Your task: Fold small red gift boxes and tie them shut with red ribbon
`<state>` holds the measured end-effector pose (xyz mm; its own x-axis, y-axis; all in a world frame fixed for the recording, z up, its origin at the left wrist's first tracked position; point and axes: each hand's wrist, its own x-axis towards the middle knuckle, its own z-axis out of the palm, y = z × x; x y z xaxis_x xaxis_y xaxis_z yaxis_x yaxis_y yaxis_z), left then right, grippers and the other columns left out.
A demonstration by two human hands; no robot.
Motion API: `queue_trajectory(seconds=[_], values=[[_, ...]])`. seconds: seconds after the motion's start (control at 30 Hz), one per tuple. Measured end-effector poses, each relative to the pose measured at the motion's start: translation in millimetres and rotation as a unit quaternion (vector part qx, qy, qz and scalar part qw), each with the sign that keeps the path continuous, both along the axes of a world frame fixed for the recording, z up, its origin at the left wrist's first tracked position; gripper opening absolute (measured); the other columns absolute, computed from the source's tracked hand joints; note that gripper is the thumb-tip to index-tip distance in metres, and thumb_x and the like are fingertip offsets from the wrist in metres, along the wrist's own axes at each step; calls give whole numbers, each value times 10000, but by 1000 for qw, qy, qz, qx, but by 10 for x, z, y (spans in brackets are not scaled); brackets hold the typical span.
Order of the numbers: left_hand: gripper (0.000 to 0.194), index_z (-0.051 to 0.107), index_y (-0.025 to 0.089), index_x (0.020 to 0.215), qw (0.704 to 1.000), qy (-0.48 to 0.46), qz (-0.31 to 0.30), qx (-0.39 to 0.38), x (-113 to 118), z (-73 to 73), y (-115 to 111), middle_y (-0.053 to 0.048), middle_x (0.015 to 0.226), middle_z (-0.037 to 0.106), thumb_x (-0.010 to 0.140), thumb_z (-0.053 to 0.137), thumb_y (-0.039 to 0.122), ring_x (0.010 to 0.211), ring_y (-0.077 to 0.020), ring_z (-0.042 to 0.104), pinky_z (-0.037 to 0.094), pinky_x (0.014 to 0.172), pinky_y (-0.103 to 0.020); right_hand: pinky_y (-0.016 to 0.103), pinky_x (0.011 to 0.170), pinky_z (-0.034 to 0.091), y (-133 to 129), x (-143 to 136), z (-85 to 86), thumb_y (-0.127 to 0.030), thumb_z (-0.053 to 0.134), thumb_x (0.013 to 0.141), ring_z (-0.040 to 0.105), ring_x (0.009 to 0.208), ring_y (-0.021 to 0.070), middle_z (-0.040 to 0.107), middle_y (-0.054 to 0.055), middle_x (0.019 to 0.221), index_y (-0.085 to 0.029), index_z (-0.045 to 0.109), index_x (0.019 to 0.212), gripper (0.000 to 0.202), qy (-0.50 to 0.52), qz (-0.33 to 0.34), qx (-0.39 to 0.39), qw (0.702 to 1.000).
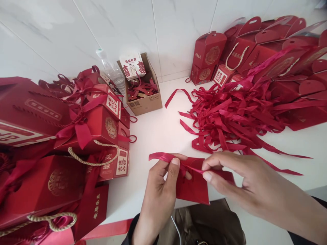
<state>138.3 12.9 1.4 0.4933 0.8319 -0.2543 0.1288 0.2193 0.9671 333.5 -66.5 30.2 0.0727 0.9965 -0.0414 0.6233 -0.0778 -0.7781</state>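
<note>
A red gift box point(192, 187) sits near the table's front edge, partly covered by my hands. My left hand point(163, 182) pinches a red ribbon point(160, 156) over the top of the box, and one ribbon end sticks out to the left. Thumb and forefinger of my right hand point(230, 173) grip another stretch of the same ribbon, which runs taut between the two hands. Just beyond, a tangled heap of red ribbons point(230, 115) lies on the table. Whether the ribbon is knotted is hidden by my fingers.
Red gift boxes with bows and rope handles point(66, 187) are piled on the left. More red boxes point(209, 51) stand at the back right. A cardboard box point(145, 105) holding cards and ribbon pieces is against the tiled wall, beside a clear plastic bottle point(109, 66).
</note>
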Motion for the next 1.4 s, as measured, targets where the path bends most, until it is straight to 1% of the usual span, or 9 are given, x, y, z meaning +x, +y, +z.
queue_trajectory(seconds=[0.1, 0.27, 0.47, 0.6, 0.8, 0.93, 1.03, 1.2, 1.4], values=[[343, 769, 228, 1074, 1000, -1, -12, -2, -16, 2, 4, -27, 884, 773, 1040, 587, 517, 808, -150, 699, 527, 748, -240, 279, 383, 337, -67, -8, -24, -477, 599, 1029, 586, 511, 143, 755, -37, 795, -322, 716, 936, 215, 30, 18, -40, 999], [332, 780, 241, 1093, 999, -11, -35, 6, -32, 28, 18, -48, 997, 793, 1046, 582, 504, 880, -174, 714, 528, 783, -272, 266, 565, 538, -5, -7, -109, -507, 660, 1003, 706, 696, 168, 779, -30, 910, -337, 685, 1246, 297, 51, -1, -29, 998], [233, 800, 242, 1023, 997, 11, -56, 57, -21, 49, 35, -34, 923, 793, 1007, 662, 429, 916, -192, 706, 514, 901, -319, 227, 573, 526, 70, -67, -104, -313, 607, 1023, 691, 687, 132, 756, -44, 854, -287, 693, 966, 106, 42, -19, 2, 999], [262, 775, 245, 1057, 999, -9, -32, 22, -15, 26, 34, -30, 880, 785, 1029, 612, 447, 867, -196, 734, 538, 798, -309, 234, 605, 515, 19, -90, -82, -223, 598, 1013, 686, 732, 131, 726, -40, 880, -285, 657, 947, 108, 4, -13, 59, 998], [53, 745, 250, 933, 992, 20, -49, 111, -20, 68, 51, -6, 935, 769, 923, 716, 293, 889, -172, 690, 517, 835, -295, 256, 734, 526, -87, -133, -121, -124, 588, 999, 675, 812, 138, 673, -34, 914, -287, 633, 941, 179, -6, 48, 62, 997], [44, 713, 251, 845, 989, 55, -36, 133, -20, 63, 33, 25, 846, 718, 848, 719, 208, 782, -145, 655, 502, 740, -270, 278, 760, 543, -93, -131, -134, -171, 640, 987, 694, 845, 157, 694, -28, 964, -302, 664, 978, 133, -3, 63, 36, 997], [81, 699, 258, 856, 987, 60, -30, 149, -17, 22, 11, 30, 858, 719, 849, 686, 178, 777, -145, 658, 509, 716, -265, 261, 726, 562, -48, -124, -138, -298, 560, 1065, 707, 868, 159, 725, -13, 1021, -311, 663, 1077, 104, 17, 38, 26, 999], [219, 707, 302, 993, 975, 80, -25, 204, -8, -63, -47, 43, 982, 755, 896, 632, 121, 895, -164, 699, 551, 802, -304, 266, 842, 560, 36, -158, -158, -280, 458, 1107, 710, 1035, 153, 736, -5, 1152, -315, 646, 1195, 210, 22, 32, 27, 999], [238, 699, 262, 999, 920, 115, 26, 374, 67, -175, -125, 34, 944, 725, 927, 600, 57, 875, -137, 671, 541, 767, -250, 262, 539, 452, 52, -196, -156, -305, 475, 1094, 665, 729, 140, 710, -12, 919, -267, 650, 963, 222, 27, 25, -49, 998]])
